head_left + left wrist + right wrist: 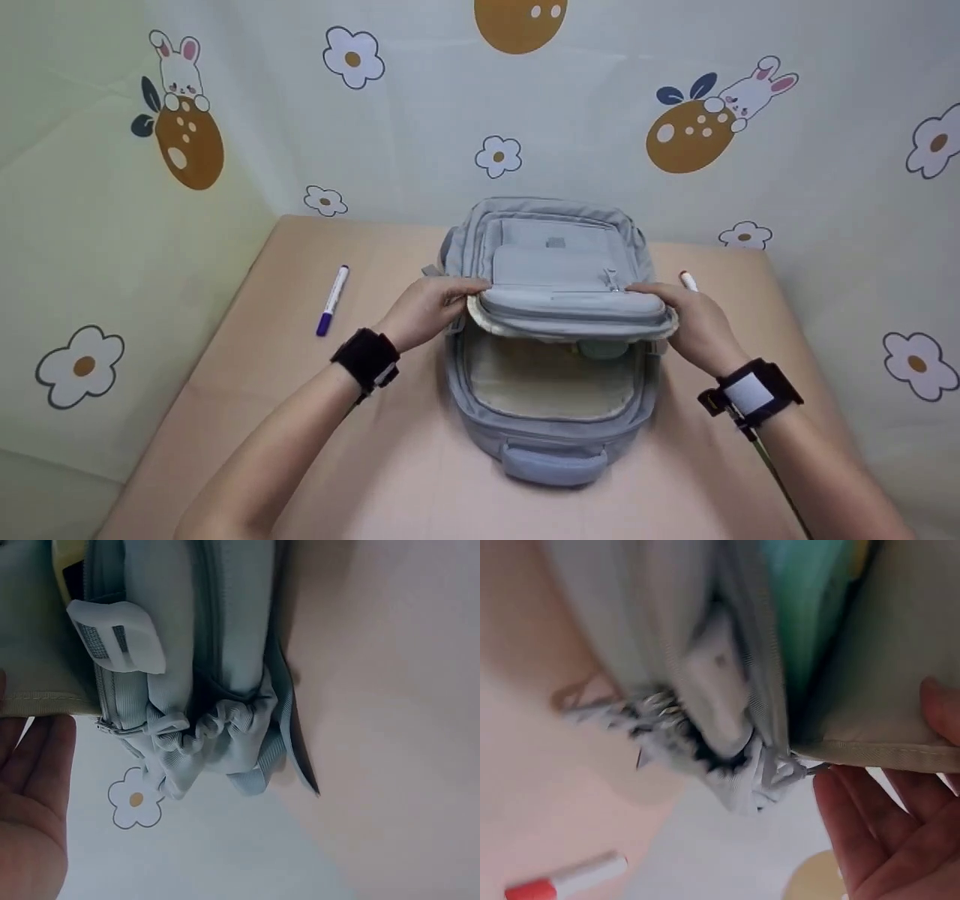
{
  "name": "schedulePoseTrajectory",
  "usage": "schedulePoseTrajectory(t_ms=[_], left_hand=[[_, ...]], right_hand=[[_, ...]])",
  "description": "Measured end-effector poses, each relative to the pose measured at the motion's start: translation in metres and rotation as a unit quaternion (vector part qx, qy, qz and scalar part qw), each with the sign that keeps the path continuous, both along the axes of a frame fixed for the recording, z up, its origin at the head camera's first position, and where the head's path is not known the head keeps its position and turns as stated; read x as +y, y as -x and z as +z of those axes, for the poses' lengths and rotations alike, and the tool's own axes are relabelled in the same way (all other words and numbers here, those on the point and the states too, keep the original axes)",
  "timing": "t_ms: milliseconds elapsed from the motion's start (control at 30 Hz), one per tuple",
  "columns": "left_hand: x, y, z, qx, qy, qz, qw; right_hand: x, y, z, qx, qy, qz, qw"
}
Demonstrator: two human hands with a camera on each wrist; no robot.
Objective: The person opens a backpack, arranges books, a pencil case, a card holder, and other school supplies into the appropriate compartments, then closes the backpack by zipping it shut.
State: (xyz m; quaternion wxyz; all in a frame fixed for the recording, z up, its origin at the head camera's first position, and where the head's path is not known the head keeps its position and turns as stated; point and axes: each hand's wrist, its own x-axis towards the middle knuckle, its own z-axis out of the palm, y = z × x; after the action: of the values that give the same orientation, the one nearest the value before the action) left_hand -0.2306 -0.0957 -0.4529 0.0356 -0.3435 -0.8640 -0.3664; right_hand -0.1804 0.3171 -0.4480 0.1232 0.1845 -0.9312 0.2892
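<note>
A grey-blue backpack (480, 420) lies on the table with its top handle (555, 463) toward me and its main compartment unzipped. Its front flap (559, 266) is lifted, the beige lining showing beneath. At the flap's left edge, my left hand (427, 306) pinches the fabric between thumb and fingers. My right hand (699, 326) pinches the opposite edge the same way; in the right wrist view its thumb lies over the lining and its fingers go under. Inside the compartment sits a green item (806, 607), partly hidden, with a bit of yellow beside it.
Left of the backpack, a white marker with purple ends (333, 300) lies on the table (247, 375). A red-capped marker (566, 879) lies to the right, partly behind my right hand in the head view. A patterned cloth (420, 142) hangs behind the table.
</note>
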Motion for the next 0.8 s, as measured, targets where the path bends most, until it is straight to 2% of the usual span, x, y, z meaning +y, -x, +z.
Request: schedulePoseTrajectory(t_ms=[133,267,400,500,600,800], left_hand=[[-0.005,-0.009,-0.004,0.084,0.034,-0.042,0.995],[-0.01,-0.017,-0.009,0.169,0.045,-0.078,0.9815],[-0.014,-0.021,-0.015,0.224,0.04,-0.105,0.9679],[-0.016,-0.021,-0.019,0.253,0.044,-0.12,0.959],[-0.016,-0.021,-0.021,0.272,0.058,-0.13,0.9518],[-0.016,-0.024,-0.024,0.31,0.119,-0.139,0.933]], right_hand=[[0.0,-0.014,-0.007,0.076,-0.044,0.01,0.996],[0.001,-0.024,-0.014,0.152,-0.076,0.037,0.985],[0.001,-0.032,-0.022,0.197,-0.098,0.061,0.974],[-0.001,-0.036,-0.027,0.201,-0.108,0.068,0.971],[-0.004,-0.04,-0.033,0.186,-0.109,0.07,0.974],[-0.007,-0.045,-0.043,0.167,-0.108,0.075,0.977]])
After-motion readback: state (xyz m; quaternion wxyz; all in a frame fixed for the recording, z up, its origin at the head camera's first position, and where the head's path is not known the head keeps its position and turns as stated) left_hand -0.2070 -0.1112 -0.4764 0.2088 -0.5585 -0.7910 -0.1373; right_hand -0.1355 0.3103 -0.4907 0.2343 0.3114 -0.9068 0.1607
